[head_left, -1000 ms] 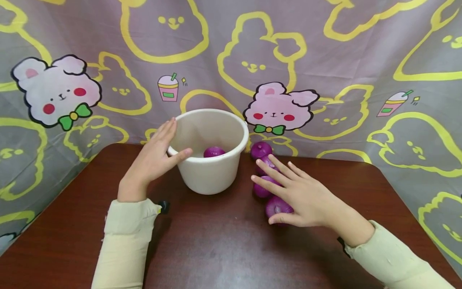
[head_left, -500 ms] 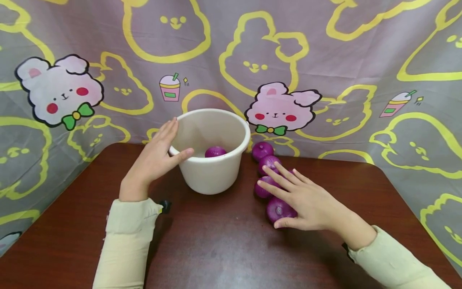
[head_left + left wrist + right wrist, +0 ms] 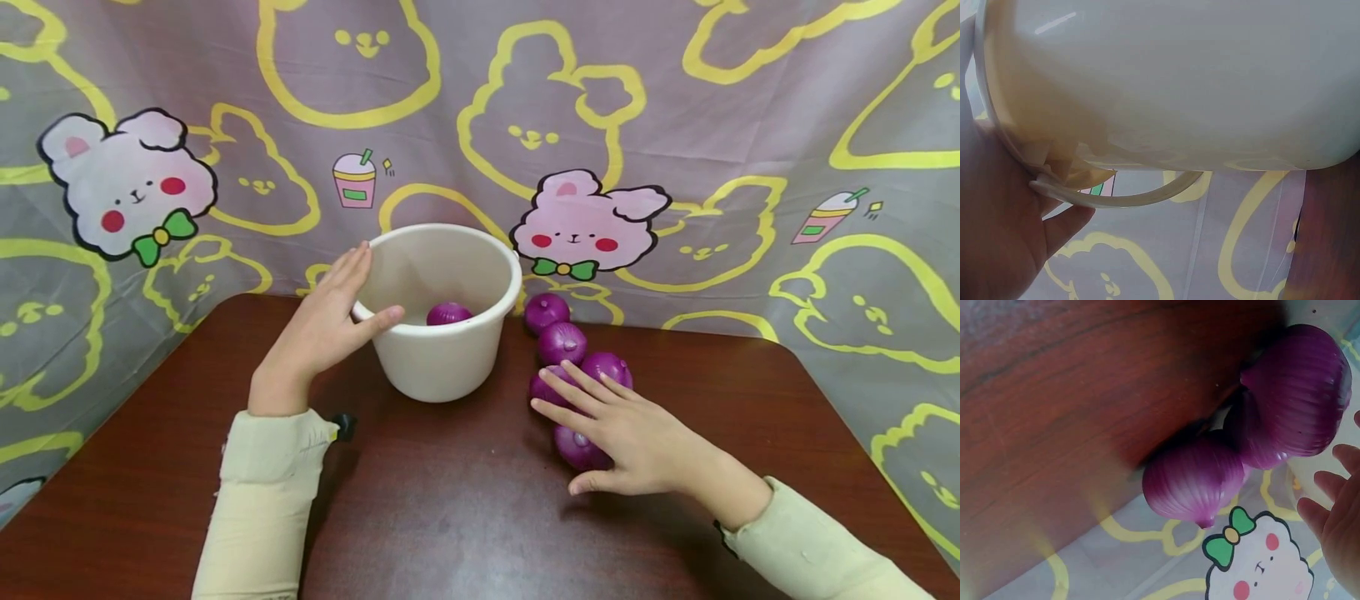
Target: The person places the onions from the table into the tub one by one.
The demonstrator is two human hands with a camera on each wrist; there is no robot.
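In the head view my left hand [image 3: 315, 325] holds the rim of a white plastic bucket [image 3: 435, 362] at its left side, thumb over the near rim. The left wrist view shows its fingers beside a curved band [image 3: 1129, 200] on the bucket. Inside the bucket lies one red onion [image 3: 448, 314]. My right hand [image 3: 637, 442] hovers with spread fingers over a group of red onions to the right, partly hiding the nearest onion [image 3: 579, 447]. Behind it sit another onion [image 3: 609, 371], a middle onion [image 3: 562, 343] and the farthest onion [image 3: 547, 313]. Whether the right fingertips touch any onion, I cannot tell.
Everything stands on a dark brown wooden table [image 3: 450, 517] with rounded far corners. A grey cloth curtain [image 3: 420, 67] with yellow outlines and cartoon rabbits hangs close behind the bucket and onions.
My right hand has drawn back toward me, uncovering more of the onions behind it. The left hand and bucket stay in place.
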